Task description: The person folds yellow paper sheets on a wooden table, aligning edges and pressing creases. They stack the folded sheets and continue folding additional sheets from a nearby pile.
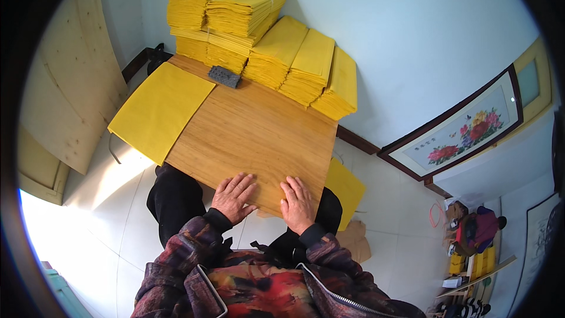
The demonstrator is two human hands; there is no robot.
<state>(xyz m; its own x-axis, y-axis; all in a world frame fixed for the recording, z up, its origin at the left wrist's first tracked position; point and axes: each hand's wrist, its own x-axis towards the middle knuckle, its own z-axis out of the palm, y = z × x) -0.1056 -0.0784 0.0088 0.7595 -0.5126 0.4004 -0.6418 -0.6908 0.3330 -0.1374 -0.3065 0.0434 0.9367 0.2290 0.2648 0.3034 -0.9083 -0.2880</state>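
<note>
Both of my hands rest on the near edge of a brown wooden tabletop (259, 135). My left hand (234, 196) lies flat with its fingers stretched out and holds nothing. To its right, my right hand (298, 205) also lies palm down, its fingers extended and nothing in them. On the table's left side lies a flat yellow sheet (160, 112), apart from my hands and reaching over the left edge. A dark grey textured block (224, 76) sits near the far edge, beside the stacks of folded yellow sheets.
Tied yellow bundles (244, 6) are piled on more yellow stacks (306, 62) along the table's far edge, against the wall. Another yellow sheet (346, 191) is beyond the right edge. A framed flower picture (465, 132) leans at right. Another person (479, 229) is far right.
</note>
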